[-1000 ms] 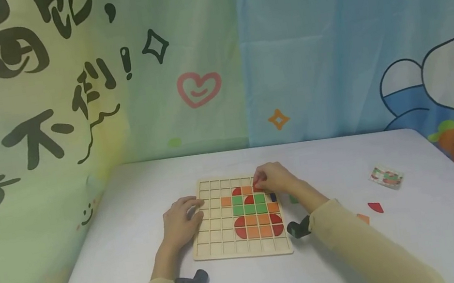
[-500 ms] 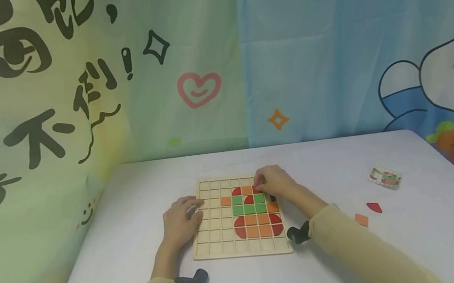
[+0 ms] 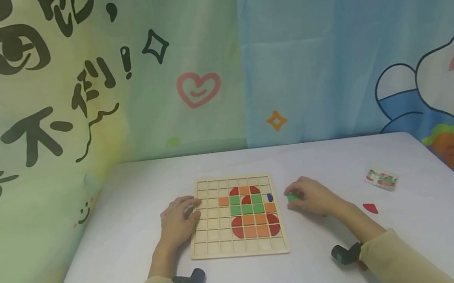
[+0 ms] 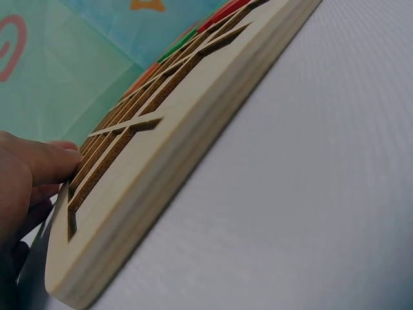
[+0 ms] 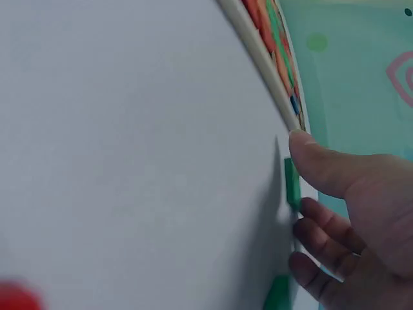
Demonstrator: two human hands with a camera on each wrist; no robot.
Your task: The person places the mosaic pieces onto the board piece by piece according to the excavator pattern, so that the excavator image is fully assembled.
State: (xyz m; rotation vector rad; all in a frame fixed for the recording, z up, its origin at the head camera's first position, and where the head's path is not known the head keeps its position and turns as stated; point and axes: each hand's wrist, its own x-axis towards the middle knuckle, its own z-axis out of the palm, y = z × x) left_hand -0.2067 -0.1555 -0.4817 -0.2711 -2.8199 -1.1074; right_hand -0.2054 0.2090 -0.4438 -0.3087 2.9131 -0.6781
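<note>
A square wooden grid board (image 3: 212,235) lies on the white table with orange, green and red tiles in several cells. My left hand (image 3: 178,221) rests at its left edge, thumb and forefinger spread on the rim; in the left wrist view its fingertips (image 4: 64,158) touch the grid near a corner. To the right of the board, my right hand (image 3: 312,196) is down around a green tile (image 3: 293,197). In the right wrist view this green tile (image 5: 292,183) lies between the straight thumb and the bent fingers. A red quarter-round tile (image 3: 254,189) sits in the upper part of the pattern.
A blue piece (image 3: 269,197) sits near the board's right edge. Farther right on the table lie a red tile (image 3: 370,208) and a printed pattern card (image 3: 381,179). Another green piece (image 5: 277,294) shows low in the right wrist view. A printed curtain (image 3: 309,75) hangs behind the table.
My right hand has left the red quarter-round tile on the board and moved right, to the green tile on the table. The left hand stays at the board's edge.
</note>
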